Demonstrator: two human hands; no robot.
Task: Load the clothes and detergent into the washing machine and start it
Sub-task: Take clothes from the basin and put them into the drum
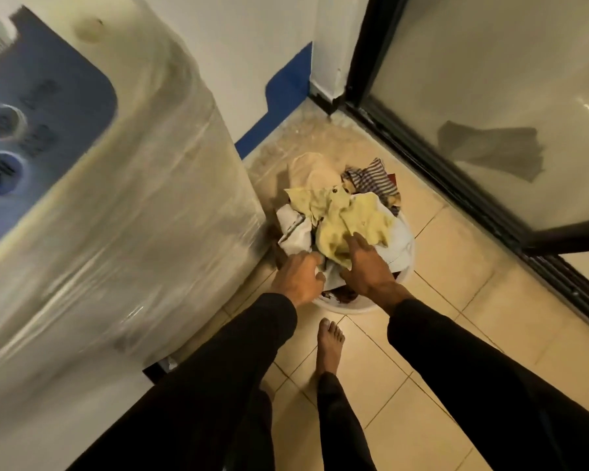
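Tiled floor point(439, 253), hands point(334, 270) on clothes point(347, 222)

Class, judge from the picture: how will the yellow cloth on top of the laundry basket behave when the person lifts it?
The yellow cloth lies crumpled and folded, so it will probably droop limply. It looks thin, so likely light. Resting loose on the pile, it may drag neighbouring garments along.

Dim, warm yellowish indoor light. Heavy motion blur across the plastic-wrapped white washing machine point(123, 212) and its blue control panel point(41, 107), labels unreadable. Soft glare streaks on the wrap. Pale reflections on the black-framed glass door point(490, 107). Wide-angle bending at the edges. Sharper on the cream floor tiles point(449, 253); black sleeves point(490, 375) without detail.
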